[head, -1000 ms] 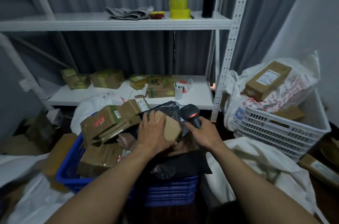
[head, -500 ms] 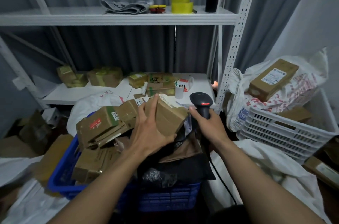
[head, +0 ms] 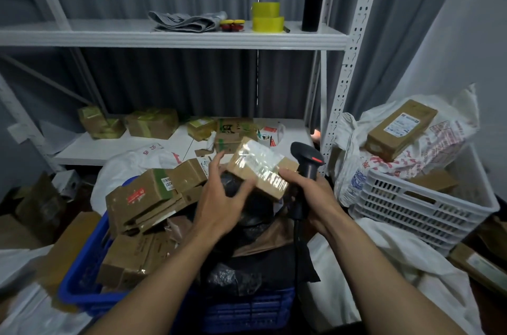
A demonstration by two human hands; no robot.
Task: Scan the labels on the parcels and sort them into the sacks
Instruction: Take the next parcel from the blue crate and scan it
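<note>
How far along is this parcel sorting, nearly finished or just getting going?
Some looks done: a labelled box already lies on the white sack at right. In hand: the left hand holds a small taped parcel, while the right hand grips the scanner. Left: the blue crate remains heaped with parcels.

Small brown parcel [head: 260, 168], glossy taped label up, tilted above heaped blue crate [head: 82, 293]

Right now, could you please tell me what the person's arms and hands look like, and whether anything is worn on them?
Both forearms are bare up to the frame's lower edge: no sleeves show. The left hand and right hand wear no gloves, and no rings, watch or wristband can be seen on the sides facing the camera. No markings or bandages are visible.
</note>
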